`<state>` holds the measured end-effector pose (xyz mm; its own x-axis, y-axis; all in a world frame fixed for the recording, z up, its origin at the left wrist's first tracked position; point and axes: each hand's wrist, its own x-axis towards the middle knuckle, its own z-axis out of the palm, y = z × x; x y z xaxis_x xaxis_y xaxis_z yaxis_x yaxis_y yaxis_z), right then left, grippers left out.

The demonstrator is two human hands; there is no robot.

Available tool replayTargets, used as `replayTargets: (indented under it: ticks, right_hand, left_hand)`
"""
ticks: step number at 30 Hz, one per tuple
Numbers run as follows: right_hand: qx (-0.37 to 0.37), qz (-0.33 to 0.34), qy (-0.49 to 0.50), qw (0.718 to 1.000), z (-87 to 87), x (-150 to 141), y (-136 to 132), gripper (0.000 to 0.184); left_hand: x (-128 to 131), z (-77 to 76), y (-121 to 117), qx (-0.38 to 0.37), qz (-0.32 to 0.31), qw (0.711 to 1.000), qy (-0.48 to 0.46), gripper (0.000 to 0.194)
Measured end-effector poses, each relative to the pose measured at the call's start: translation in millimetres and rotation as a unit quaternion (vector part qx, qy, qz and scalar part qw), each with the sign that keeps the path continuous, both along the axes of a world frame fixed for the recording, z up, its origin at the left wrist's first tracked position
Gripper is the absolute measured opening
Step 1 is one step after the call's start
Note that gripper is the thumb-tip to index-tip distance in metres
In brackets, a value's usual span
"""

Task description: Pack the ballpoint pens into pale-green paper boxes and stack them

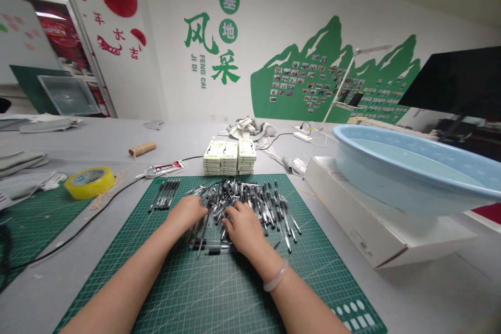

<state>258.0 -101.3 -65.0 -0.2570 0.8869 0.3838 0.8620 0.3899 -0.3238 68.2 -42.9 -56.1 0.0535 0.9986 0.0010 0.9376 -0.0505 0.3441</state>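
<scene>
A loose heap of clear pens with black caps [266, 207] is spread over the green cutting mat [219, 297]. My left hand [188, 214] reaches into the heap's left side, its fingers curled and closed on a pen; the fingertips are partly hidden. At the heap's front, my right hand [243, 224] has its thumb and fingers drawn together on a pen, with other pens under and around it. A row of pens [165, 194] lies side by side at the mat's upper left. A few pens [213, 248] lie crosswise just in front of both hands.
Stacked small white-and-green boxes [229, 157] stand behind the heap. At right, a light blue basin [407, 172] rests on a white carton [352, 214]. Yellow tape [90, 182], a glue tube [164, 168] and a black cable [84, 225] lie at left.
</scene>
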Motion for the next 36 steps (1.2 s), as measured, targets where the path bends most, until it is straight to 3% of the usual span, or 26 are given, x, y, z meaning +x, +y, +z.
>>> replayTargets:
  ticks: [4,8,10,15,17,20,23,25,36]
  right_hand:
    - [-0.004,-0.022,-0.006,1.000,-0.4,-2,0,0.011]
    - [-0.020,-0.044,0.006,0.999,-1.8,-3,-2,0.010]
    - [-0.031,-0.050,0.026,0.998,-1.8,-2,-3,0.013]
    - [-0.049,-0.047,0.150,0.986,-0.1,0,0,0.019]
    - [-0.058,-0.034,0.229,0.971,-0.7,0,4,0.022]
    - [-0.083,-0.001,0.341,0.936,-3.1,-1,9,0.032]
    - [-0.070,0.042,0.372,0.925,-4.4,-3,10,0.034]
    - [-0.047,0.061,0.363,0.928,-3.6,-4,8,0.030]
    - [-0.031,0.075,0.357,0.930,0.7,-3,5,0.029]
  left_hand:
    - [0,16.2,-1,-0.043,0.029,0.989,-0.136,0.023]
    - [5,24.1,-8,-0.170,0.032,0.928,-0.331,0.019]
    - [5,23.7,-11,-0.212,0.018,0.910,-0.357,0.020]
    - [-2,23.6,-11,-0.243,-0.012,0.899,-0.364,0.019]
    - [-3,27.1,-10,-0.218,-0.025,0.885,-0.411,0.020]
    - [1,34.8,-10,-0.133,-0.029,0.834,-0.534,0.020]
    - [7,41.9,-12,-0.066,-0.023,0.778,-0.624,0.025]
    - [10,44.9,-14,-0.036,-0.023,0.757,-0.652,0.028]
    - [11,46.8,-16,0.010,-0.024,0.755,-0.655,0.028]
